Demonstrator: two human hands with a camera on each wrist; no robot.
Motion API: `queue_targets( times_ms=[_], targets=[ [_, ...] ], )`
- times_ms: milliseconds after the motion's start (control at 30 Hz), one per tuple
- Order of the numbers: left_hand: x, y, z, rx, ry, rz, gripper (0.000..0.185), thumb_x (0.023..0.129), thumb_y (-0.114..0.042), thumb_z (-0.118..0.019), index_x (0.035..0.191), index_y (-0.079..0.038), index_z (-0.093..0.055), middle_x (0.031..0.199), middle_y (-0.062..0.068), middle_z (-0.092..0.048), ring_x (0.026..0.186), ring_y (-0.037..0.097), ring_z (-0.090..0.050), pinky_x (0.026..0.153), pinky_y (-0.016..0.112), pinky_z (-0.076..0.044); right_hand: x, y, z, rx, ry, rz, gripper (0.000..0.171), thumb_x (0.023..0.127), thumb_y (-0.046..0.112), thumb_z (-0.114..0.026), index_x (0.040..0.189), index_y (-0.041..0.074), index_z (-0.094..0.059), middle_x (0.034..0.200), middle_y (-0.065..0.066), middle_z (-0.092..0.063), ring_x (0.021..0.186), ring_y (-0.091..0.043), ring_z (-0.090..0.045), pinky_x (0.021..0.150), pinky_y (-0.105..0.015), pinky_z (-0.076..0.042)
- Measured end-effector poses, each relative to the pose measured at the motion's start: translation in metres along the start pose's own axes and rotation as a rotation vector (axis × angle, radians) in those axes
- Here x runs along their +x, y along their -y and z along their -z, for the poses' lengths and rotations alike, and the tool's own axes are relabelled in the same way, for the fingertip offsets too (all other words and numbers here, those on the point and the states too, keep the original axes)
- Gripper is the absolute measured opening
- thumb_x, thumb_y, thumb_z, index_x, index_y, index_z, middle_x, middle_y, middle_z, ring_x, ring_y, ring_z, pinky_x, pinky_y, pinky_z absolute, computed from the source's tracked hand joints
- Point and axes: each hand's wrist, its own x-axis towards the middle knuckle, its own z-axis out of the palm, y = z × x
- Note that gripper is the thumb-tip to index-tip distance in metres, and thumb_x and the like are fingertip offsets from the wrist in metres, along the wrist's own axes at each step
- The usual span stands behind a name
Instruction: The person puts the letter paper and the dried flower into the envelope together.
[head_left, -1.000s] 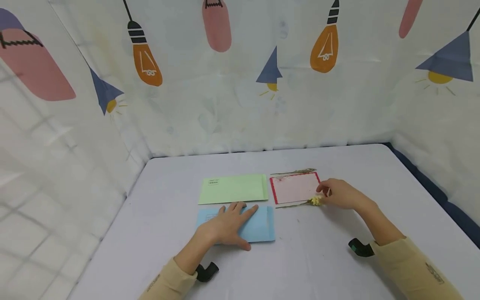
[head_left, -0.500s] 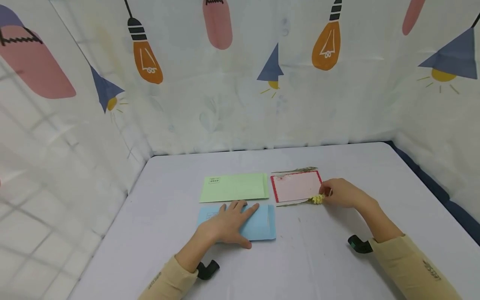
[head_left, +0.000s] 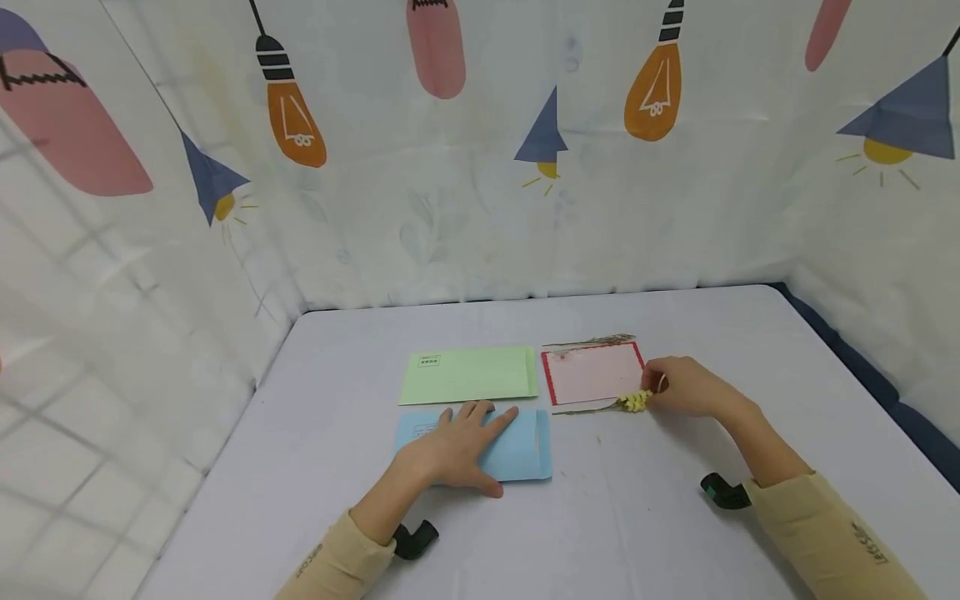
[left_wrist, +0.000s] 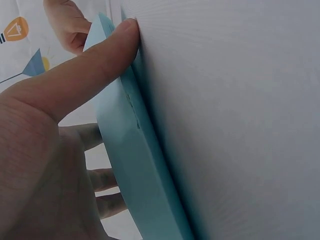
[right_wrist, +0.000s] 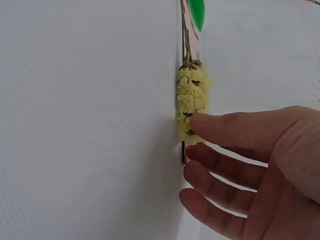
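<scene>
My left hand (head_left: 461, 454) rests with spread fingers on a light blue envelope (head_left: 517, 454). In the left wrist view the thumb (left_wrist: 85, 77) crosses the envelope's near edge (left_wrist: 137, 155). To the right, my right hand (head_left: 686, 387) pinches the yellow head of a dried flower (head_left: 633, 402). The right wrist view shows the thumb tip against the blossoms (right_wrist: 192, 95), with the index fingertip hidden behind them. The flower's thin stem points left along the lower edge of a pink card (head_left: 592, 373) with a red border.
A pale green envelope (head_left: 472, 375) lies above the blue one. Along the card's top edge lies a dried sprig (head_left: 600, 340). Everything is on a white table (head_left: 360, 342), backed by a printed curtain (head_left: 480, 208).
The yellow flower head has tipped slightly in my right fingers, which have shifted a little to the right. My left hand stays on the blue envelope. The head view has shifted slightly.
</scene>
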Motion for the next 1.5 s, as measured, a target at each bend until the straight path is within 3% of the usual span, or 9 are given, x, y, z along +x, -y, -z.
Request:
queue_targets(
  times_ms=[267,500,800,1200,1500],
  targets=[
    [-0.001,0.0,0.002,-0.017,-0.001,0.004,0.108,0.079,-0.055,-0.085,0.165,-0.024,-0.027,0.159,0.012,-0.031,0.147,0.032,-0.027,0.114,0.066,-0.023,0.0,-0.002,0.0,0.035,-0.009,0.015,0.015,0.087,0.005,-0.077,0.089,0.01,-0.064,0.083,0.0,-0.061,0.08,-0.019,-0.055,0.07,-0.036,-0.048],
    [-0.001,-0.001,0.001,-0.015,-0.003,-0.001,0.109,0.078,-0.056,-0.085,0.164,-0.024,-0.027,0.158,0.012,-0.032,0.147,0.032,-0.028,0.113,0.066,-0.024,-0.002,-0.006,0.002,0.131,0.031,0.012,0.016,0.089,0.008,-0.079,0.1,0.006,-0.068,0.091,0.0,-0.065,0.087,-0.02,-0.059,0.075,-0.035,-0.051],
    [-0.001,-0.001,0.0,-0.019,-0.007,-0.015,0.107,0.079,-0.055,-0.086,0.164,-0.022,-0.029,0.156,0.012,-0.033,0.145,0.032,-0.03,0.112,0.066,-0.025,-0.012,-0.005,0.007,0.215,0.006,0.079,0.013,0.092,0.008,-0.076,0.104,0.007,-0.071,0.097,-0.001,-0.068,0.091,-0.02,-0.062,0.078,-0.03,-0.052],
    [-0.003,-0.001,0.001,-0.015,-0.026,-0.018,0.107,0.079,-0.055,-0.086,0.164,-0.021,-0.03,0.153,0.012,-0.035,0.143,0.033,-0.032,0.111,0.065,-0.028,-0.024,-0.013,0.011,0.401,0.011,0.032,0.018,0.096,0.013,-0.073,0.111,0.004,-0.069,0.099,-0.011,-0.069,0.091,-0.026,-0.066,0.08,-0.036,-0.056],
    [-0.003,-0.001,0.001,-0.031,-0.018,-0.011,0.107,0.08,-0.054,-0.085,0.164,-0.021,-0.029,0.155,0.012,-0.033,0.144,0.032,-0.03,0.113,0.065,-0.025,-0.031,-0.011,0.009,0.467,0.057,0.037,0.019,0.096,0.012,-0.073,0.111,0.001,-0.068,0.099,-0.015,-0.068,0.089,-0.028,-0.066,0.08,-0.036,-0.056]
  ],
)
